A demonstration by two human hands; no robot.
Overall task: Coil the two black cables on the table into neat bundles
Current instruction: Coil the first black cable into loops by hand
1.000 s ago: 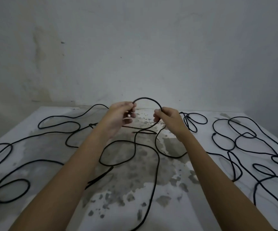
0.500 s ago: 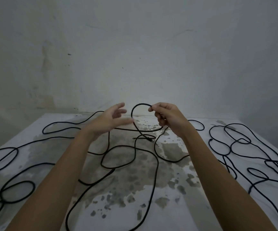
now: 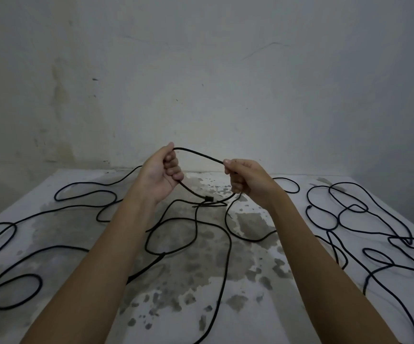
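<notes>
**Entry 1: first black cable [image 3: 198, 153], first turn being formed.**
- Held in both hands above the table [image 3: 263, 326].
- Left hand [image 3: 160, 176]: the fingers [image 3: 173, 167] are curled round the strand and the thumb is laid on top. The cable leaves above the thumb and again below the little finger.
- Right hand [image 3: 247, 181]: the fingers [image 3: 235, 184] are closed. The cable is pinched at the thumb tip and led down through the fist.
- Between the two thumbs a short arched span is stretched.
- Below both sets of fingers a slack loop hangs, with the plug [image 3: 209, 198] at its lowest part. Whether the plug touches the table cannot be told.
- The remainder is sprawled on the table beneath the wrists. It is judged to run out past the left knuckles as well.

**Entry 2: second black cable [image 3: 354, 206].**
- A loose tangle lies on the table, well apart on the outer side of the right fingers. It is untouched.

**Stage (judged):** early, with no bundle made.

**Handling notes**
- The plug end is best kept trapped under the left fingers so that the turn cannot spring open.
- The span should be passed from the right fingertips into the left palm.
- Each further turn should be matched in size to the first.
- A slight roll from the right thumb would let each turn lie flat.
- Slack should be drawn loosely through the right fingers, so that crossings beneath the wrists are felt before they tighten into knots.
</notes>
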